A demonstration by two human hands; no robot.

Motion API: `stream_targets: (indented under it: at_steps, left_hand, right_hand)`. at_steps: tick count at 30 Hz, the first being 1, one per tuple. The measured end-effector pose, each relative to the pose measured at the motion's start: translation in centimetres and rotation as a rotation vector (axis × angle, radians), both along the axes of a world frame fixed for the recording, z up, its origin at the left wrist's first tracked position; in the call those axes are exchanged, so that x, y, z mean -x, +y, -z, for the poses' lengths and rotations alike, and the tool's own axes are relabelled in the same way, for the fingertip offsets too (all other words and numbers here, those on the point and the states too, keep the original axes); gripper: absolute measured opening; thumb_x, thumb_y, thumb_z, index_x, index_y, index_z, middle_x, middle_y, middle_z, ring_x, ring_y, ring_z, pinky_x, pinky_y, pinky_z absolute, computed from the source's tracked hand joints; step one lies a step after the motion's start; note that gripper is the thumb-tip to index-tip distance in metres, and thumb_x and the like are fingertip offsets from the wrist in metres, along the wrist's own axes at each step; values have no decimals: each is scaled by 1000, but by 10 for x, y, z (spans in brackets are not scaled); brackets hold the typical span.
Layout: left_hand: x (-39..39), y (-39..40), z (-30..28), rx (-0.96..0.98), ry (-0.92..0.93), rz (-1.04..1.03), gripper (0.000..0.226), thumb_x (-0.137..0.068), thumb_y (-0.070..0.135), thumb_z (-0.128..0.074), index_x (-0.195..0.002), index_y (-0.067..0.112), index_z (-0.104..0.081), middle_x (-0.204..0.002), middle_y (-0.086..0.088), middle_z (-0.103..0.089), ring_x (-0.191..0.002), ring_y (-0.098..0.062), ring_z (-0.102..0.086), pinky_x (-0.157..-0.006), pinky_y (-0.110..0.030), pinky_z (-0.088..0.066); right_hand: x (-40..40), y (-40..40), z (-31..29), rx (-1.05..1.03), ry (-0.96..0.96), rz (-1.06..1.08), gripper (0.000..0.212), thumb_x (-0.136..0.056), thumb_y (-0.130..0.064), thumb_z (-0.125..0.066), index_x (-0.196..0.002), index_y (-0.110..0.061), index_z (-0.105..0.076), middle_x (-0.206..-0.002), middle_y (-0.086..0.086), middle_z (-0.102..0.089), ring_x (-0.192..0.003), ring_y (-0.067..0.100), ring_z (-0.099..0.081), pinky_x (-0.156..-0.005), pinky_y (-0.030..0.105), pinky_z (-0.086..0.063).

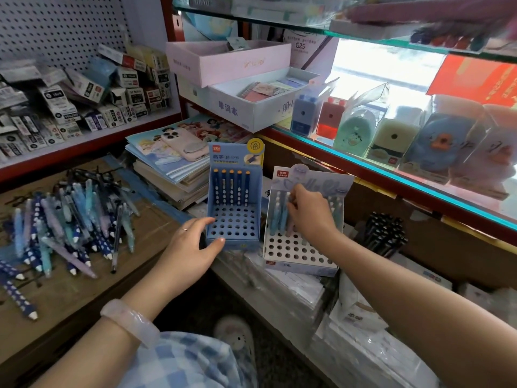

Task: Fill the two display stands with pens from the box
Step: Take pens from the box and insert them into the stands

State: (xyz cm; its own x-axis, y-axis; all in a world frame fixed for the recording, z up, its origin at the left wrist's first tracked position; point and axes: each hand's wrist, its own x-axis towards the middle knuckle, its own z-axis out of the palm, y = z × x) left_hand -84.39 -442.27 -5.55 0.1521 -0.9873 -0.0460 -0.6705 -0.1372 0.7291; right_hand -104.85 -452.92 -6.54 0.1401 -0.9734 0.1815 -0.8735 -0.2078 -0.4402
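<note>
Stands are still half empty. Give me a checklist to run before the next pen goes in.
1. Blue stand steadied: ok, left hand touches its front corner.
2. Free holes in blue stand: ok, only the back row is filled.
3. White stand has free holes: ok, front rows are open.
4. Right hand free for a new pen: not ok, it is busy at the white stand's back-row pens.
5. Loose pens available: ok, piled at left.

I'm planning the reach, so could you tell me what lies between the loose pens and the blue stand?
In the head view, only the left hand, touching the blue stand; otherwise bare cardboard beside the loose pens.
</note>
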Motion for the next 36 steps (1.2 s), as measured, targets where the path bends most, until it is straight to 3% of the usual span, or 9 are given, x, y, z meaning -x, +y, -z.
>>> stream_targets:
  at_steps: [6,12,23,31,36]
  left_hand:
    - [-1,1,10,-28,35,0,45,-93,30,-51,-136,23,-40,-144,1,-35,-133,-14,-29,-100,-25,-24]
    - [0,2,11,-62,109,-43,42,-93,28,-52,-134,26,-43,-143,1,-36,-133,-14,-30,-97,-25,-25]
    - [2,9,6,-98,181,-50,40,-94,28,-51,-133,27,-43,-142,3,-35,-132,-13,-29,-92,-23,-23]
    - [-3,15,-4,-87,180,-48,38,-94,28,-50,-132,29,-43,-143,3,-35,-131,-13,-31,-92,-23,-24]
    - [-11,18,-12,-52,184,-42,39,-94,28,-50,-133,27,-42,-144,3,-34,-132,-13,-31,-96,-24,-25]
  right_hand:
    - [-4,1,15,-39,75,24,13,-95,-19,-50,-101,-10,-58,-97,9,-65,-88,24,-63,-82,41,-53]
    - [-14,-2,24,-43,99,158,15,-97,-15,-47,-99,-9,-60,-94,9,-67,-85,27,-64,-75,40,-54]
    - [-18,2,34,-105,183,208,17,-96,-10,-48,-96,-6,-64,-93,11,-68,-85,27,-65,-66,33,-50]
    - [-7,4,23,-238,95,143,35,-95,-37,-50,-86,-6,-63,-82,9,-67,-76,24,-64,-65,34,-53]
    - [-14,9,-12,-102,-1,73,34,-98,-34,-44,-79,-11,-60,-74,7,-65,-68,22,-65,-71,42,-57]
